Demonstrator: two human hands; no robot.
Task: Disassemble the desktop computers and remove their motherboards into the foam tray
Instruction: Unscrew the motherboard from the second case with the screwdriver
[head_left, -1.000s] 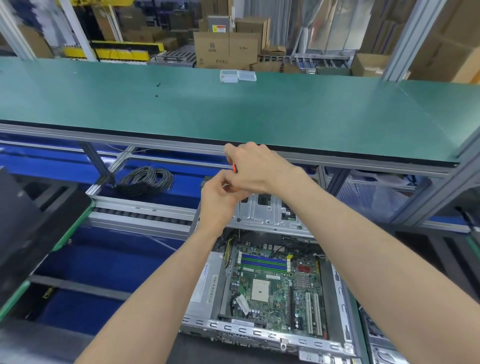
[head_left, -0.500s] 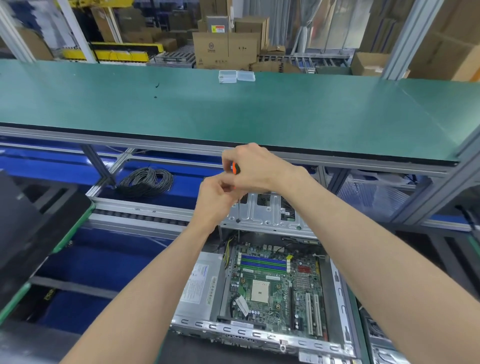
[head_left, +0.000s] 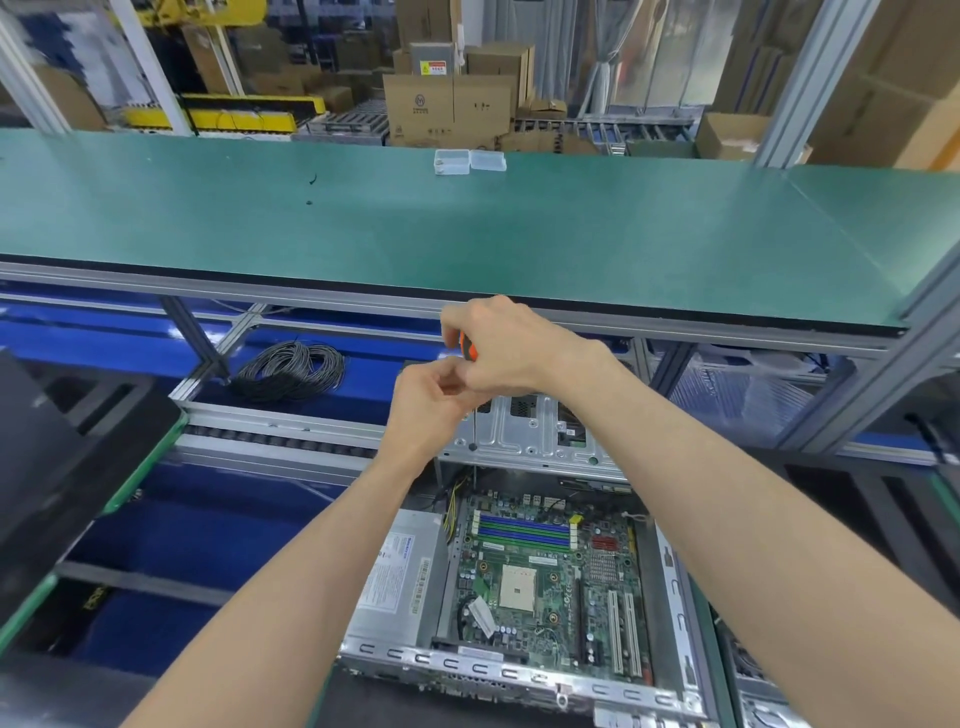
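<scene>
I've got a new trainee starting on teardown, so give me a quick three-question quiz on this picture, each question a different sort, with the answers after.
1. True or false: the motherboard already lies in a foam tray.
2. Multiple choice: the right hand grips what? A) a coil of cable B) an orange-handled screwdriver C) a clear plastic box
3. Fill in: the screwdriver's tip points down at the ____ metal bracket at the far end of the open computer case.

Key
1. False: it sits inside the case.
2. B; the left hand pinches the shaft just below the handle.
3. Silver.
</scene>
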